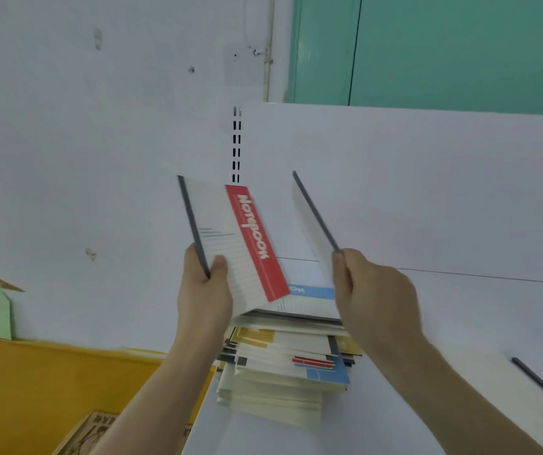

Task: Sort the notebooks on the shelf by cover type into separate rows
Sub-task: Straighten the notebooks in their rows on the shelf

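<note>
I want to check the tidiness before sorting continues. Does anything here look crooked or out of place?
Yes. The stack of notebooks on the white shelf is untidy: its books lie twisted at different angles, with corners sticking out. The left hand holds a red-banded notebook tilted; the right hand holds another notebook.

Two bare forearms rise from the near edge to two bare hands, left hand and right hand; forearms uncovered as far as shown

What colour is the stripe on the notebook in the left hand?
Red, with white lettering, on the notebook in the head view.
</note>
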### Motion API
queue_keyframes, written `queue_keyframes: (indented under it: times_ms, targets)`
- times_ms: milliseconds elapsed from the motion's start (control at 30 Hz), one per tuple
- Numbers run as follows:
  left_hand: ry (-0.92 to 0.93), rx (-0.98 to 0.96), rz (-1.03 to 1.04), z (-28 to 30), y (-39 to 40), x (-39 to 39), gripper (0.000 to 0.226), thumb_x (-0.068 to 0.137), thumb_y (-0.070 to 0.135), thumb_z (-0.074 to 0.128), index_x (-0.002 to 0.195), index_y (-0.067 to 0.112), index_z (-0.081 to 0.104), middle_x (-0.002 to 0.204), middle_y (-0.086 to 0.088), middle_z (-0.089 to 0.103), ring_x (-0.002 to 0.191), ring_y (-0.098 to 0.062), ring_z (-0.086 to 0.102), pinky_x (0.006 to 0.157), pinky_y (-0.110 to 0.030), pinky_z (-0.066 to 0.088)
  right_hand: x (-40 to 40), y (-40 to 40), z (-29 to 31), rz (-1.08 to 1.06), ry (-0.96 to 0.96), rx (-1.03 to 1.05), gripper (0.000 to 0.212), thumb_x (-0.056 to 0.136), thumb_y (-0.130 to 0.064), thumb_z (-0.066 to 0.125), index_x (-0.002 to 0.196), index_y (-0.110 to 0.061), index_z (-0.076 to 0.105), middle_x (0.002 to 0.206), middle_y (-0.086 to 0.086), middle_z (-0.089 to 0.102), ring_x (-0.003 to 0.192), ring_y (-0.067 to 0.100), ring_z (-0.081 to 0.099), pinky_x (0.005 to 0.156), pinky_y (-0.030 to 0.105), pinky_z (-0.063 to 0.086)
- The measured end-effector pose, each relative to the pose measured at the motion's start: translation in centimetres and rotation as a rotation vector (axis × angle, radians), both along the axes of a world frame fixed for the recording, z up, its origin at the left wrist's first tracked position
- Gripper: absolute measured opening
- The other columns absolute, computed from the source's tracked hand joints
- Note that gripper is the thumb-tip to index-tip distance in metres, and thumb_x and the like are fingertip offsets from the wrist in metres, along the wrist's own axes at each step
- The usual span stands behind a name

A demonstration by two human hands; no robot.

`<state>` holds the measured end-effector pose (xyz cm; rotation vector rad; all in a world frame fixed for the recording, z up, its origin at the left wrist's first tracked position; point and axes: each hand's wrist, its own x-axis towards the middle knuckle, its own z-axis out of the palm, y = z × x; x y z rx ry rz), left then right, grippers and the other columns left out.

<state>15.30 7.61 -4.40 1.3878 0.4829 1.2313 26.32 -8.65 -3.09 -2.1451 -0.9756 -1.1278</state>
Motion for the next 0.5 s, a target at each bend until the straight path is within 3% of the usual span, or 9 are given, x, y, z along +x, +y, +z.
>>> queue_keyframes:
  times_ms: [100,167,200,267,400,500]
  targets:
    - [-0.016,0.031,-0.139,-0.3,-2.5,1.1,0.018,0.105,0.037,0.042,0.117,0.036,0.055,0.108,0.013,0.070,0.100,-0.010,0.068,0.089,-0.042,0.056,-3.8,2.5,-1.1,0.055,-0.039,-0.053,0.031,0.096,-0.034,0.032,0.089,-0.022,0.059,0.061,-0.006,0.056,0.052,0.020,0.053,0.051,0.025,0.033]
    - [-0.031,0.036,-0.240,-0.2,-3.8,1.5,0.021,0.103,0.043,0.045,0.116,0.032,0.057,0.109,0.012,0.073,0.099,-0.009,0.070,0.088,-0.038,0.057,-5.1,3.9,-2.6,0.124,0.000,-0.167,0.039,0.095,-0.033,0.031,0.113,-0.019,0.062,0.095,0.000,0.069,0.086,0.019,0.065,0.073,0.028,0.050]
    - [-0.029,0.032,-0.272,-0.3,-4.0,1.5,0.019,0.101,0.040,0.050,0.116,0.031,0.057,0.109,0.011,0.073,0.099,-0.009,0.071,0.086,-0.036,0.057,-5.3,4.2,-3.3,0.155,0.020,-0.197,0.046,0.095,-0.033,0.030,0.126,-0.016,0.059,0.112,0.003,0.068,0.104,0.020,0.063,0.089,0.034,0.051]
    - [-0.015,0.006,-0.275,-0.5,-3.7,1.4,0.016,0.101,0.028,0.055,0.117,0.032,0.055,0.110,0.012,0.073,0.098,-0.010,0.071,0.085,-0.035,0.060,-5.0,3.9,-4.0,0.211,0.024,-0.174,0.048,0.098,-0.033,0.030,0.132,-0.014,0.059,0.128,0.004,0.064,0.120,0.021,0.058,0.104,0.042,0.046]
    - [-0.001,-0.064,-0.299,-0.7,-2.7,1.1,0.020,0.103,0.019,0.052,0.115,0.034,0.057,0.109,0.011,0.074,0.100,-0.018,0.071,0.086,-0.046,0.060,-3.7,2.4,-4.4,0.249,0.005,-0.131,0.050,0.103,-0.037,0.028,0.135,-0.014,0.058,0.137,0.004,0.059,0.130,0.022,0.052,0.109,0.044,0.042]
    - [-0.027,-0.062,-0.403,-0.5,-2.9,0.7,0.025,0.103,0.015,0.050,0.117,0.034,0.059,0.106,0.010,0.075,0.096,-0.016,0.073,0.074,-0.037,0.061,-1.5,1.2,-3.8,0.162,0.159,-0.038,0.062,0.101,-0.051,0.020,0.152,-0.017,0.032,0.154,0.005,0.039,0.141,0.024,0.036,0.113,0.045,0.037]
